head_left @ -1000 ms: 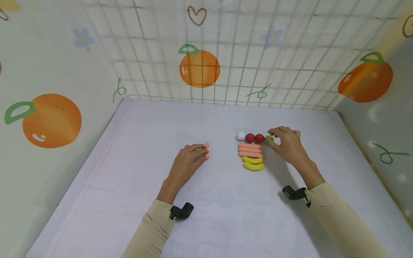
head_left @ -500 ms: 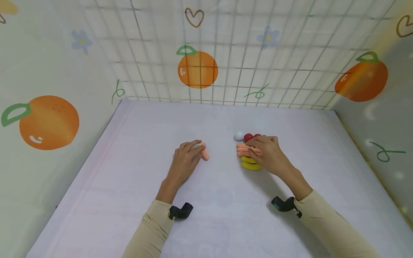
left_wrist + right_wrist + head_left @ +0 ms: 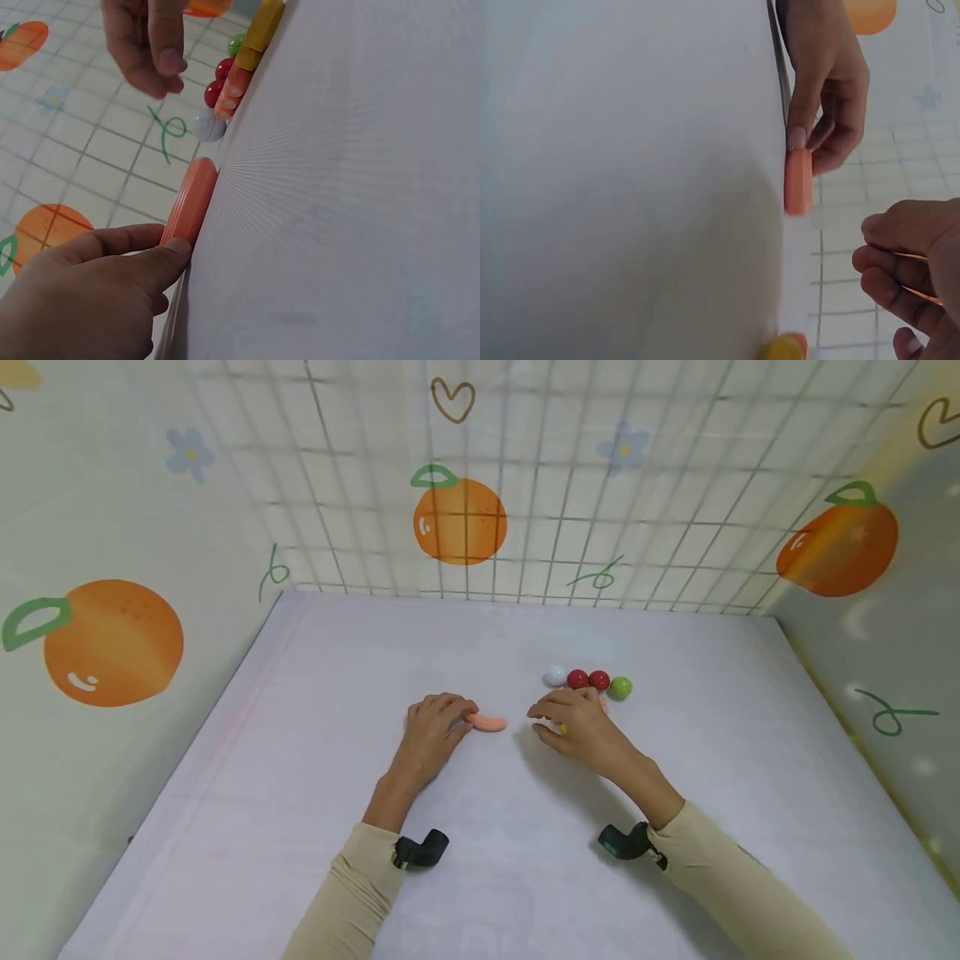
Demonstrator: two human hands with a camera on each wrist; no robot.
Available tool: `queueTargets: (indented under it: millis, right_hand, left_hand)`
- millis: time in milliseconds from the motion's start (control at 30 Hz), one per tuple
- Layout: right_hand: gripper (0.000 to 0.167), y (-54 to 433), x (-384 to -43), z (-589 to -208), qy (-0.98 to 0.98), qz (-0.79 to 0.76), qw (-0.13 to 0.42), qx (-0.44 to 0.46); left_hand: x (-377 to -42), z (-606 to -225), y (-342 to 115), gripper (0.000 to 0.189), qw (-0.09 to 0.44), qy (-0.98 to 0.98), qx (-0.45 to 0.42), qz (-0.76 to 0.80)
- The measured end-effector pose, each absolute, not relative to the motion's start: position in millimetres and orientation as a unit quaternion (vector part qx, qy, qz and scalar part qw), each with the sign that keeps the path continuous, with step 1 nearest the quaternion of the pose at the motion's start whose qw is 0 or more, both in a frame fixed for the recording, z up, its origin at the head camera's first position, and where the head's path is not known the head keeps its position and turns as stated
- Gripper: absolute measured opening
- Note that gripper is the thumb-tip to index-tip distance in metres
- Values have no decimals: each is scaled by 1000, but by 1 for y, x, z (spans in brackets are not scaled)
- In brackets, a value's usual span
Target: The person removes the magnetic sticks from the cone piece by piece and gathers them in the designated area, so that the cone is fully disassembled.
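Note:
My left hand pinches one end of a salmon-pink toy sausage between thumb and fingers. Grooves run along the sausage in the left wrist view, and its free end points toward the right hand. My right hand hovers with thumb and fingers apart and nothing between them. Beneath it, mostly hidden, lie more pink sausages and yellow toy bananas. Behind them a white ball, two red balls and a green ball form a row.
A pale cloth covers the table. At the back rises a wall with a grid pattern and printed oranges. Printed cloth also closes off the left and right sides. Each forearm carries a black wrist camera.
My right hand has come left from the green ball, across the sausages, toward the left hand. The sausage at my left hand has turned from upright to sideways and is now pinched.

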State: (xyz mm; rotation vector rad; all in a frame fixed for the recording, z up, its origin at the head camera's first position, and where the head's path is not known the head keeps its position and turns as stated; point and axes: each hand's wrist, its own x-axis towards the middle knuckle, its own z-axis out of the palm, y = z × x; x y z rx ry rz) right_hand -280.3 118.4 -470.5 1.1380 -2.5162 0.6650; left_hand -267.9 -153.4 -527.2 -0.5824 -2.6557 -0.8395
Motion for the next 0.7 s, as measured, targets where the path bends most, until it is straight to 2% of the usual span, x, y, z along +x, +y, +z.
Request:
queueTargets:
  millis: [267, 400, 700]
  right_hand:
    - [28, 87, -289, -471, -901, 189, 80, 381]
    - [27, 77, -295, -475, -908, 169, 52, 380]
    - [14, 67, -302, -480, -901, 124, 67, 410]
  left_hand:
    - [-268, -527, -153, 21, 158, -917, -217, -296]
    - [-267, -528, -153, 25, 163, -912, -227, -300]
    - [-267, -527, -155, 34, 155, -911, -227, -307]
